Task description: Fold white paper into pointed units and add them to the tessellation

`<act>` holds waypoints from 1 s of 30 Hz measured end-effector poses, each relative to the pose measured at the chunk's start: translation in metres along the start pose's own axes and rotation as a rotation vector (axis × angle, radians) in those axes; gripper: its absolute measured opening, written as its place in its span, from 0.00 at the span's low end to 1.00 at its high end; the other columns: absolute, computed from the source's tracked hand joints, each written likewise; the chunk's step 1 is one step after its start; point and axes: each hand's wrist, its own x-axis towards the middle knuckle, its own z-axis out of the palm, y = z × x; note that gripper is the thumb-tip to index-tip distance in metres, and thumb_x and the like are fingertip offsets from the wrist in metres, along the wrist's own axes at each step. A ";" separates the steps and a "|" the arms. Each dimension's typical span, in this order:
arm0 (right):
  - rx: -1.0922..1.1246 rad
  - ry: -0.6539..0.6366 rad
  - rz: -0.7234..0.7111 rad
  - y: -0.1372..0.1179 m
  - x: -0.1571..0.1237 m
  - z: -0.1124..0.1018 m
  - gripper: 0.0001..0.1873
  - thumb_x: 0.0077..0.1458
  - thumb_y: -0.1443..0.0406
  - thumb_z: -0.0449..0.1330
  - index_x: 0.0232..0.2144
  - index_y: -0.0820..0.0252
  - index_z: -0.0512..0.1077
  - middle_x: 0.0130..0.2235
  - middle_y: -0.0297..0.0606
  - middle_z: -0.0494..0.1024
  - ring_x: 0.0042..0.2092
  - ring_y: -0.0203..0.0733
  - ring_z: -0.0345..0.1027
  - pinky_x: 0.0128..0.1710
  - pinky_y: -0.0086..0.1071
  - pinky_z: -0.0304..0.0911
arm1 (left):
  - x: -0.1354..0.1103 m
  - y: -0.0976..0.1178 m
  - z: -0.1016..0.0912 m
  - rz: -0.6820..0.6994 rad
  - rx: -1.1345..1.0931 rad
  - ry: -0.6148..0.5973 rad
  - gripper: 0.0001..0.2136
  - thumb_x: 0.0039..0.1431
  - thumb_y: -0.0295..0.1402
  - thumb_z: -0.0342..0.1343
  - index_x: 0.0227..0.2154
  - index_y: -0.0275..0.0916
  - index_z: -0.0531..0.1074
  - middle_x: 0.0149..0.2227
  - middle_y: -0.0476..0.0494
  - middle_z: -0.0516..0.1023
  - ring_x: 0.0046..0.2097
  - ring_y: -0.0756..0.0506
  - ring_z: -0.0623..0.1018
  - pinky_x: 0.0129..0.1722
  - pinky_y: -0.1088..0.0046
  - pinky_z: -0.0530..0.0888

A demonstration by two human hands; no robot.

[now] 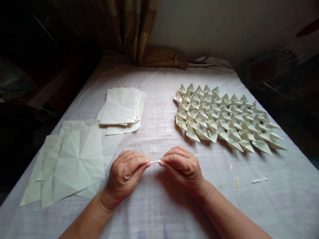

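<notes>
Your left grip point(126, 171) and right grip point(185, 168) were bare hands with rounded backs and creased skin at the left wrist point(106, 198); your forearms point(86, 217) were bare too.

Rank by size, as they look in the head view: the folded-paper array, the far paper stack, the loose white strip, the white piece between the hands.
1. Folded-paper array
2. Far paper stack
3. Too unsure to rank: loose white strip and held white piece, whose ends are hidden

My paper strip point(156, 161) is white; at two o'clock, my origami pieces point(211, 114) are cream; at nine, my creased sheet point(79, 157) is off-white, star-patterned.
</notes>
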 end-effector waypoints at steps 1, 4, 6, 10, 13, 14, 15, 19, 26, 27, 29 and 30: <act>0.008 -0.002 0.018 0.001 0.000 0.000 0.04 0.59 0.69 0.62 0.31 0.58 0.74 0.28 0.36 0.78 0.30 0.37 0.69 0.34 0.32 0.65 | 0.000 0.000 0.000 0.001 0.005 0.005 0.03 0.62 0.27 0.58 0.36 0.41 0.74 0.32 0.49 0.81 0.36 0.48 0.79 0.40 0.71 0.74; 0.004 -0.029 0.098 0.004 -0.002 0.002 0.06 0.60 0.67 0.62 0.30 0.58 0.73 0.27 0.35 0.77 0.30 0.37 0.69 0.33 0.31 0.64 | 0.000 -0.002 0.001 -0.028 0.017 -0.002 0.03 0.63 0.27 0.57 0.35 0.41 0.74 0.32 0.49 0.80 0.35 0.48 0.79 0.39 0.72 0.74; -0.029 -0.051 0.142 0.006 -0.004 0.002 0.08 0.61 0.65 0.60 0.29 0.57 0.72 0.26 0.34 0.76 0.30 0.38 0.68 0.32 0.32 0.63 | 0.000 -0.004 0.002 -0.081 0.018 -0.037 0.04 0.63 0.27 0.55 0.34 0.40 0.73 0.31 0.48 0.80 0.35 0.48 0.79 0.37 0.73 0.74; -0.081 -0.076 0.152 0.008 -0.004 0.004 0.09 0.62 0.65 0.59 0.28 0.57 0.70 0.26 0.35 0.75 0.30 0.38 0.67 0.32 0.32 0.62 | 0.000 -0.007 0.004 -0.156 0.032 -0.091 0.02 0.63 0.29 0.55 0.35 0.40 0.73 0.32 0.47 0.79 0.35 0.47 0.78 0.36 0.72 0.74; -0.082 -0.051 0.156 0.008 -0.003 0.005 0.09 0.61 0.65 0.60 0.28 0.57 0.70 0.26 0.34 0.75 0.29 0.38 0.67 0.31 0.31 0.62 | -0.002 -0.007 0.005 -0.134 0.073 -0.082 0.06 0.62 0.30 0.56 0.42 0.42 0.73 0.36 0.47 0.80 0.37 0.46 0.79 0.39 0.71 0.75; -0.086 -0.040 0.156 0.008 -0.003 0.005 0.08 0.61 0.65 0.60 0.28 0.57 0.70 0.26 0.34 0.75 0.29 0.38 0.67 0.31 0.31 0.62 | -0.003 -0.007 0.006 -0.127 0.079 -0.076 0.08 0.62 0.30 0.56 0.44 0.42 0.73 0.37 0.47 0.80 0.39 0.46 0.79 0.40 0.70 0.76; -0.093 -0.030 0.157 0.007 -0.002 0.005 0.08 0.61 0.65 0.60 0.28 0.57 0.70 0.26 0.34 0.75 0.29 0.38 0.68 0.31 0.31 0.62 | -0.004 -0.007 0.006 -0.127 0.085 -0.067 0.10 0.63 0.30 0.55 0.46 0.42 0.72 0.39 0.46 0.79 0.41 0.46 0.79 0.42 0.70 0.76; -0.177 -0.033 0.154 0.005 -0.004 0.008 0.08 0.61 0.64 0.59 0.29 0.58 0.71 0.27 0.36 0.76 0.30 0.38 0.67 0.31 0.32 0.61 | -0.005 -0.008 0.007 -0.101 0.158 -0.005 0.13 0.63 0.30 0.55 0.50 0.42 0.70 0.47 0.41 0.75 0.47 0.44 0.77 0.47 0.67 0.76; -0.266 -0.067 0.142 0.004 -0.007 0.012 0.07 0.61 0.62 0.58 0.38 0.59 0.73 0.31 0.38 0.78 0.33 0.42 0.69 0.35 0.35 0.61 | -0.003 -0.009 0.010 -0.066 0.241 -0.030 0.04 0.64 0.28 0.54 0.40 0.40 0.72 0.39 0.44 0.77 0.41 0.44 0.76 0.42 0.67 0.75; -0.260 -0.062 0.143 0.004 -0.006 0.012 0.06 0.61 0.63 0.58 0.37 0.59 0.73 0.31 0.38 0.78 0.33 0.42 0.69 0.35 0.35 0.62 | -0.002 -0.009 0.010 -0.068 0.235 -0.037 0.04 0.64 0.27 0.54 0.39 0.40 0.72 0.38 0.44 0.77 0.41 0.44 0.76 0.42 0.67 0.74; -0.240 -0.044 0.135 0.005 -0.006 0.012 0.05 0.60 0.65 0.58 0.37 0.58 0.73 0.32 0.39 0.78 0.34 0.42 0.70 0.36 0.35 0.63 | -0.002 -0.009 0.010 -0.069 0.221 -0.037 0.04 0.63 0.27 0.54 0.39 0.41 0.72 0.38 0.44 0.78 0.41 0.44 0.77 0.43 0.66 0.74; -0.224 -0.035 0.128 0.005 -0.005 0.012 0.05 0.60 0.65 0.58 0.37 0.58 0.74 0.34 0.39 0.78 0.35 0.42 0.70 0.36 0.35 0.64 | -0.001 -0.009 0.010 -0.069 0.214 -0.035 0.04 0.63 0.27 0.53 0.38 0.41 0.72 0.38 0.44 0.78 0.41 0.44 0.77 0.43 0.67 0.74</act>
